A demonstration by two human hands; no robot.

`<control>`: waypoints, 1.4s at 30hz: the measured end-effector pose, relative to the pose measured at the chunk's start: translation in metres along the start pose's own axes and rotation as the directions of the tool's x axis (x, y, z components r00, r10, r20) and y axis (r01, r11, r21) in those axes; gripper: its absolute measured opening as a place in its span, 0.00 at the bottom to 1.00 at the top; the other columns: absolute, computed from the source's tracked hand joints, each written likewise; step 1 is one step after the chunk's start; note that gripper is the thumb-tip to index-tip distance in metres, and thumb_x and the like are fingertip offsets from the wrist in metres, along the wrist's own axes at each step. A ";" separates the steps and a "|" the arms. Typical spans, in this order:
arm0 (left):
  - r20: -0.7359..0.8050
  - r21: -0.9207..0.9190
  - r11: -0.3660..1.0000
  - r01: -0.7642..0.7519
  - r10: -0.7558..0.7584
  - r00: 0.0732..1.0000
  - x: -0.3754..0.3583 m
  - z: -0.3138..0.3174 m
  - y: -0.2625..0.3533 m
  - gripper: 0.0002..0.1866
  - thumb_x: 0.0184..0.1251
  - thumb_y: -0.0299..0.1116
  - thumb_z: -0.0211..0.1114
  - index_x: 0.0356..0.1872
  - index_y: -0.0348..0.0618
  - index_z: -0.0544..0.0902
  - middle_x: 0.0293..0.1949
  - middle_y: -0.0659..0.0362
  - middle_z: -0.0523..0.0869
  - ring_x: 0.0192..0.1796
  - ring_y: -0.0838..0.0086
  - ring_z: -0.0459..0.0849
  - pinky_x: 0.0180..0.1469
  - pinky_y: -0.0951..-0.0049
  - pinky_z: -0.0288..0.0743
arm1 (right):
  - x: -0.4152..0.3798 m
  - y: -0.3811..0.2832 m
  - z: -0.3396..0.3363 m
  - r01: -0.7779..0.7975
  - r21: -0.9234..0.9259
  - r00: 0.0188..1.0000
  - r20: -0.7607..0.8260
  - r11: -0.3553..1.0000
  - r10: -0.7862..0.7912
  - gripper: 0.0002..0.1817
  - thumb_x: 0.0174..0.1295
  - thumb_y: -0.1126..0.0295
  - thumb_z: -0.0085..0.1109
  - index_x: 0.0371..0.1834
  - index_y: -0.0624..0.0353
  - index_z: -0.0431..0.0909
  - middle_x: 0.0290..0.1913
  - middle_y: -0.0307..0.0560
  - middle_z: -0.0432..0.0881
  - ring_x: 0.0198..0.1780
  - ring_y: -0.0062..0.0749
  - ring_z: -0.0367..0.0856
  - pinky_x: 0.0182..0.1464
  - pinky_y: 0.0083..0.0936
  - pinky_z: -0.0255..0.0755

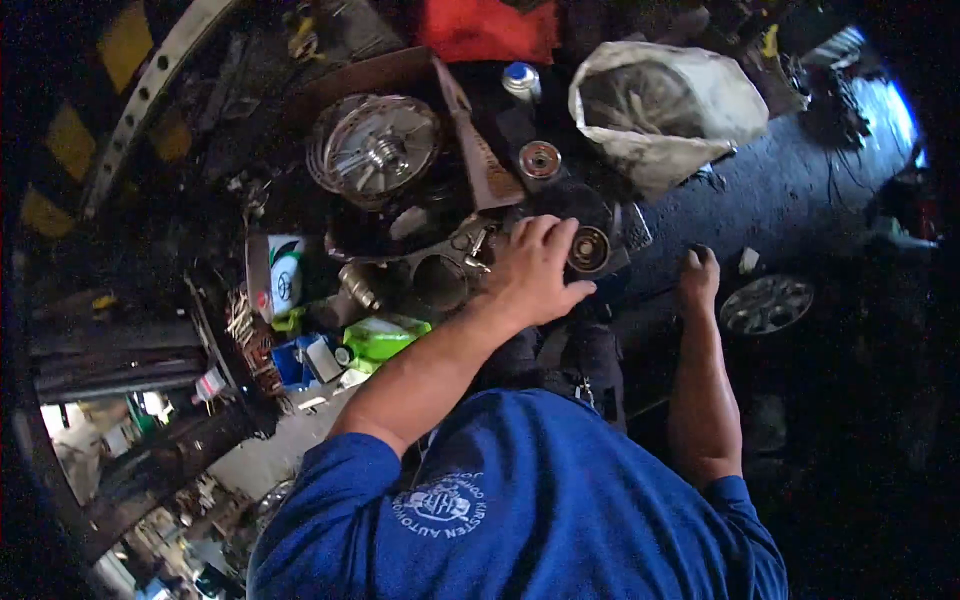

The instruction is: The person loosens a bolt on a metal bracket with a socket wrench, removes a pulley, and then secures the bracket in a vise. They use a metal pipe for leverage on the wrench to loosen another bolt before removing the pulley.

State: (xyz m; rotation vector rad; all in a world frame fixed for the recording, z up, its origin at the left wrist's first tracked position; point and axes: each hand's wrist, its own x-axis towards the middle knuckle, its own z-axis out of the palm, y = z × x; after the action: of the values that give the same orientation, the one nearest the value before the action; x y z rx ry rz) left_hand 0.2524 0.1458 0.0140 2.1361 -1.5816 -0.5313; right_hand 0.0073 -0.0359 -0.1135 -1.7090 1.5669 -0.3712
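My left hand (537, 268) reaches palm down over the crowded bench, fingers bent forward and thumb spread to the side. Right by its fingertips is a round metal part with a ringed centre (588, 249). Under and left of the hand lies a dirty metal casing with a large round hole (440, 282), small metal pieces on its edge. My right hand (699, 272) is at the right with its fingers curled in; what it holds, if anything, is hidden. A spoked silver wheel cover (768, 304) lies to the right of that hand.
A large round metal part with a central hub (375, 148) stands at the back left. Behind are a blue-capped can (521, 82), another ringed round part (540, 159) and a white sack (735, 100). A green bottle (380, 341) and blue box (296, 362) sit left.
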 end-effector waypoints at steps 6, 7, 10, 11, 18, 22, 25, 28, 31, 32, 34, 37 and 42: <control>0.031 -0.012 0.998 0.065 -0.065 0.997 -0.001 0.003 0.003 0.44 0.45 0.49 0.73 0.63 0.37 0.67 0.58 0.45 0.68 0.61 0.49 0.66 0.64 0.55 0.62 | 0.005 -0.007 0.013 -0.115 -0.270 0.981 -0.184 0.956 0.065 0.21 0.65 0.57 0.50 0.45 0.67 0.79 0.44 0.65 0.81 0.48 0.56 0.79 0.49 0.40 0.71; 0.007 -0.020 0.999 0.047 -0.047 0.999 -0.003 0.005 0.002 0.44 0.45 0.49 0.74 0.63 0.37 0.67 0.58 0.45 0.68 0.61 0.49 0.66 0.64 0.54 0.62 | 0.010 0.003 0.015 -0.149 -0.136 0.982 -0.138 0.979 0.130 0.21 0.65 0.57 0.50 0.44 0.67 0.79 0.43 0.65 0.81 0.48 0.56 0.80 0.48 0.40 0.72; -0.043 -0.008 1.000 -0.007 0.006 0.999 0.001 0.004 0.003 0.45 0.44 0.48 0.75 0.62 0.36 0.67 0.57 0.44 0.68 0.57 0.47 0.69 0.61 0.53 0.66 | 0.052 0.090 0.044 -0.155 -0.388 0.987 -0.104 0.908 0.124 0.21 0.65 0.57 0.50 0.42 0.68 0.78 0.42 0.63 0.82 0.45 0.55 0.81 0.47 0.41 0.73; -0.030 -0.031 0.999 0.013 -0.014 0.999 0.001 0.003 0.004 0.44 0.44 0.48 0.74 0.63 0.36 0.67 0.57 0.44 0.68 0.58 0.47 0.70 0.61 0.53 0.67 | 0.051 0.081 0.045 -0.184 -0.356 0.982 -0.102 0.916 0.157 0.20 0.65 0.58 0.50 0.42 0.68 0.77 0.40 0.62 0.82 0.43 0.53 0.81 0.46 0.40 0.73; -0.010 0.061 0.998 -0.014 0.015 1.000 0.010 0.002 0.014 0.42 0.48 0.48 0.73 0.62 0.35 0.67 0.56 0.43 0.68 0.59 0.47 0.67 0.61 0.53 0.65 | 0.039 0.036 0.055 -0.400 -0.032 0.915 0.034 0.916 0.401 0.15 0.60 0.61 0.55 0.39 0.64 0.80 0.38 0.61 0.82 0.40 0.55 0.81 0.44 0.41 0.73; 0.100 0.092 0.989 0.116 -0.125 0.987 0.022 0.001 0.020 0.44 0.48 0.51 0.72 0.63 0.37 0.66 0.57 0.45 0.67 0.60 0.47 0.66 0.62 0.53 0.65 | 0.048 0.073 0.082 -0.341 -0.225 0.925 0.091 0.913 0.368 0.18 0.60 0.59 0.55 0.43 0.64 0.80 0.41 0.63 0.82 0.46 0.57 0.80 0.49 0.40 0.73; 0.147 0.118 0.973 0.199 -0.215 0.965 0.018 0.000 0.031 0.45 0.47 0.53 0.73 0.64 0.39 0.66 0.58 0.46 0.66 0.61 0.47 0.65 0.63 0.53 0.65 | 0.052 0.083 0.092 -0.432 -0.208 0.878 0.128 0.878 0.462 0.19 0.61 0.58 0.56 0.42 0.64 0.80 0.42 0.62 0.82 0.46 0.56 0.80 0.48 0.40 0.73; 0.152 0.123 0.961 0.249 -0.266 0.952 0.016 0.000 0.035 0.46 0.45 0.54 0.73 0.64 0.41 0.66 0.59 0.46 0.66 0.62 0.48 0.65 0.63 0.52 0.65 | 0.050 0.081 0.091 -0.500 -0.202 0.841 0.120 0.842 0.528 0.19 0.62 0.57 0.55 0.41 0.63 0.80 0.41 0.61 0.83 0.45 0.55 0.81 0.47 0.40 0.73; 0.104 0.129 0.969 0.210 -0.224 0.969 0.019 0.008 0.031 0.46 0.44 0.55 0.74 0.64 0.42 0.67 0.59 0.46 0.66 0.62 0.48 0.65 0.63 0.53 0.66 | 0.054 0.074 0.085 -0.443 -0.195 0.858 0.193 0.875 0.477 0.19 0.61 0.56 0.56 0.41 0.63 0.80 0.39 0.61 0.83 0.43 0.53 0.81 0.46 0.40 0.73; 0.082 0.155 0.967 0.203 -0.218 0.973 0.023 0.008 0.028 0.47 0.43 0.55 0.74 0.64 0.42 0.66 0.58 0.46 0.66 0.62 0.48 0.65 0.62 0.53 0.66 | 0.058 0.068 0.088 -0.480 -0.107 0.831 0.263 0.871 0.490 0.19 0.61 0.57 0.57 0.40 0.64 0.80 0.39 0.60 0.83 0.43 0.53 0.82 0.46 0.40 0.73; 0.058 0.163 0.966 0.201 -0.213 0.975 0.025 0.015 0.032 0.47 0.42 0.55 0.74 0.64 0.42 0.66 0.58 0.46 0.66 0.61 0.48 0.65 0.62 0.53 0.66 | 0.059 0.073 0.091 -0.514 -0.034 0.806 0.325 0.857 0.496 0.18 0.61 0.57 0.57 0.40 0.64 0.80 0.39 0.60 0.83 0.42 0.52 0.82 0.45 0.40 0.73; 0.149 0.240 0.934 0.264 -0.305 0.941 0.027 0.006 0.038 0.50 0.40 0.56 0.76 0.65 0.44 0.66 0.58 0.46 0.66 0.62 0.48 0.65 0.63 0.53 0.64 | 0.044 0.086 0.110 -0.493 -0.010 0.824 0.315 0.870 0.471 0.21 0.62 0.58 0.58 0.48 0.66 0.79 0.44 0.58 0.83 0.47 0.53 0.81 0.50 0.39 0.72; 0.124 0.232 0.941 0.246 -0.279 0.952 0.013 -0.013 0.046 0.52 0.38 0.55 0.77 0.65 0.41 0.64 0.62 0.45 0.66 0.64 0.49 0.65 0.65 0.55 0.63 | 0.052 0.078 0.105 -0.247 -0.257 0.796 0.496 0.934 0.347 0.24 0.67 0.53 0.48 0.48 0.66 0.78 0.46 0.60 0.82 0.50 0.57 0.79 0.53 0.41 0.72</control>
State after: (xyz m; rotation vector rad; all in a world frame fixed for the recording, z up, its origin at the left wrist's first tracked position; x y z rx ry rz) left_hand 0.2263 0.1228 0.0492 2.5476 -1.4974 -0.6525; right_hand 0.0324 -0.0444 -0.2514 -1.4802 1.4333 0.3991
